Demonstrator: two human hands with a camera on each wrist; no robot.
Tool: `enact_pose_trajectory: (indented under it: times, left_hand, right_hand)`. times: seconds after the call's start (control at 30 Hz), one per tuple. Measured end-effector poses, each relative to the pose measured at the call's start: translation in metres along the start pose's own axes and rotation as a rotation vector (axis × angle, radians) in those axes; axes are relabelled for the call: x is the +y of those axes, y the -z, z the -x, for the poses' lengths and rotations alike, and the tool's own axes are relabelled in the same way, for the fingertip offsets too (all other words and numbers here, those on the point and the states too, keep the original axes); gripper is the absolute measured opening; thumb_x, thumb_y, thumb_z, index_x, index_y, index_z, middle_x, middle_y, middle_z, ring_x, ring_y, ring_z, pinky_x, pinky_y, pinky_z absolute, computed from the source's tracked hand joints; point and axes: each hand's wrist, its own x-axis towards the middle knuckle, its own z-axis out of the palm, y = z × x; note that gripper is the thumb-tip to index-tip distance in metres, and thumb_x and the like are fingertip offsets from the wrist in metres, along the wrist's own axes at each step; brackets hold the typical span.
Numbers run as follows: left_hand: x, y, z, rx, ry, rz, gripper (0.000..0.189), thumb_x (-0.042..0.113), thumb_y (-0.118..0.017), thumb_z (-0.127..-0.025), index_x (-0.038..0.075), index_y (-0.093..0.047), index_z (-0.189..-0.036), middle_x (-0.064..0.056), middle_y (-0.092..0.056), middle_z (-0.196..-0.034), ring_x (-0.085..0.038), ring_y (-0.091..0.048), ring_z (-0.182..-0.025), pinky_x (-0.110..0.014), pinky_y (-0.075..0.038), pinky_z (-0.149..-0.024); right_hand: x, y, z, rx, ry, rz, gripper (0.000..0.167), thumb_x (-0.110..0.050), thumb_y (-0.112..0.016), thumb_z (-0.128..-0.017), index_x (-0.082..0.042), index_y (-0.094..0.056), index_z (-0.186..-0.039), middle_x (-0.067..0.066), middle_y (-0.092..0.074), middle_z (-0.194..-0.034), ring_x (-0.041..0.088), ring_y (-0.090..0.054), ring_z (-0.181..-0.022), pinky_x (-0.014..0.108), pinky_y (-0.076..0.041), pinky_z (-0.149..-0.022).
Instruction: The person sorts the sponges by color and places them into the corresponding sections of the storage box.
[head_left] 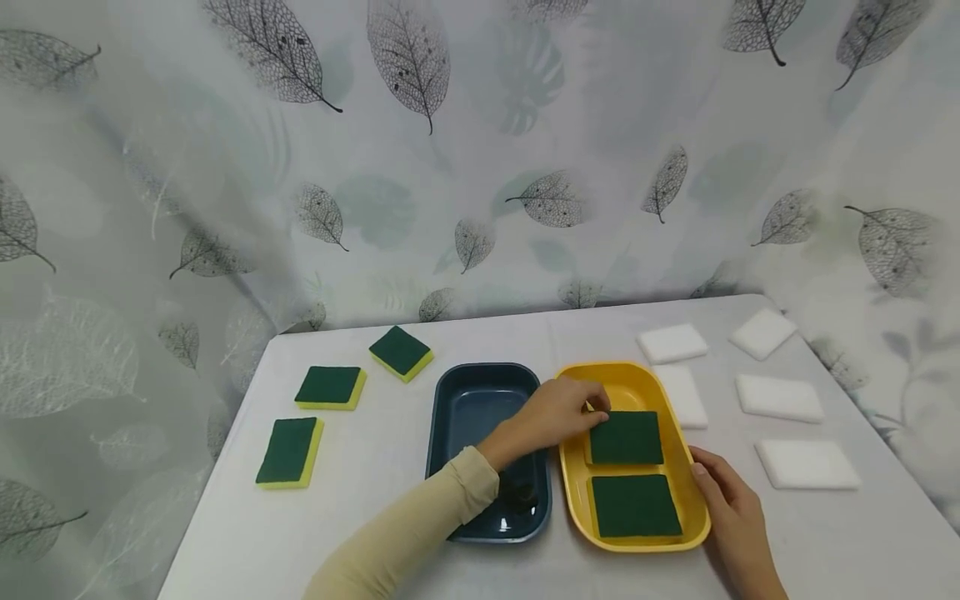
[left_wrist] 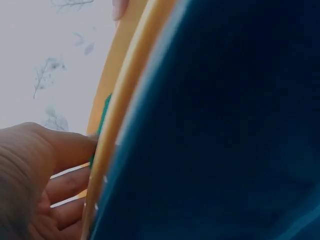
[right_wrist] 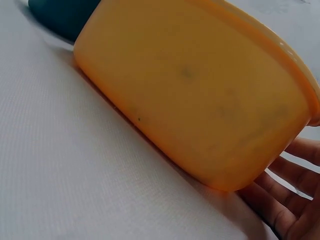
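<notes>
My left hand point(head_left: 551, 412) reaches across the dark blue tray point(head_left: 476, 404) into the yellow tray point(head_left: 626, 387). Its thumb and fingers pinch the left edge of a green-and-yellow scrub sponge point(head_left: 628, 438), which lies green side up in that tray. A second scrub sponge point(head_left: 637, 506) lies just below it, nearer to me. At the yellow tray's right side, my right hand point(head_left: 735, 521) holds the rim, thumb on the edge and fingers along the outer wall. In the right wrist view those fingers point(right_wrist: 295, 175) touch the tray's outside corner.
Left on the white table are three more scrub sponges point(head_left: 330, 385), set apart. Several white sponge blocks point(head_left: 780, 397) lie to the right, one point(head_left: 681, 396) close against the yellow tray. Behind the table hangs a leaf-patterned curtain point(head_left: 465, 167).
</notes>
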Motion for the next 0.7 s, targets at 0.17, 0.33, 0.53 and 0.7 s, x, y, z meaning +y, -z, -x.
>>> enact_pose_trajectory:
  times: [0.17, 0.33, 0.53, 0.7]
  left_hand:
    - [0.002, -0.002, 0.000, -0.040, -0.022, -0.084, 0.013, 0.024, -0.067, -0.103, 0.022, -0.074, -0.114, 0.011, -0.077, -0.109, 0.000, -0.065, -0.092, -0.011, -0.049, -0.081]
    - [0.006, -0.007, 0.003, -0.062, -0.040, -0.113, 0.012, 0.019, -0.068, -0.102, 0.024, -0.076, -0.109, 0.014, -0.075, -0.107, 0.002, -0.060, -0.086, -0.009, -0.047, -0.078]
    - [0.009, -0.008, 0.005, -0.102, -0.069, -0.194, 0.016, 0.021, -0.065, -0.104, 0.026, -0.079, -0.111, 0.013, -0.073, -0.113, 0.002, -0.060, -0.091, -0.009, -0.047, -0.081]
    - [0.011, -0.005, 0.007, -0.105, -0.102, -0.308, 0.019, 0.024, -0.063, -0.105, 0.027, -0.079, -0.115, 0.012, -0.072, -0.117, -0.002, -0.064, -0.100, -0.013, -0.050, -0.090]
  right_hand:
    - [0.001, 0.000, 0.001, 0.012, 0.019, 0.015, 0.055, -0.046, -0.045, -0.110, -0.007, -0.054, -0.148, -0.035, -0.050, -0.122, -0.026, -0.047, -0.106, 0.000, -0.046, -0.084]
    - [0.005, 0.002, 0.003, 0.006, -0.009, 0.048, 0.056, -0.049, -0.044, -0.110, -0.009, -0.054, -0.149, -0.037, -0.049, -0.120, -0.028, -0.044, -0.105, -0.002, -0.043, -0.083]
    - [0.004, 0.002, 0.003, 0.004, -0.005, 0.042, 0.055, -0.047, -0.045, -0.110, -0.008, -0.055, -0.148, -0.039, -0.049, -0.118, -0.028, -0.045, -0.104, -0.002, -0.044, -0.083]
    - [0.001, -0.002, -0.001, 0.007, 0.015, 0.031, 0.056, -0.047, -0.044, -0.110, -0.008, -0.054, -0.149, -0.034, -0.050, -0.124, -0.027, -0.045, -0.107, -0.002, -0.044, -0.084]
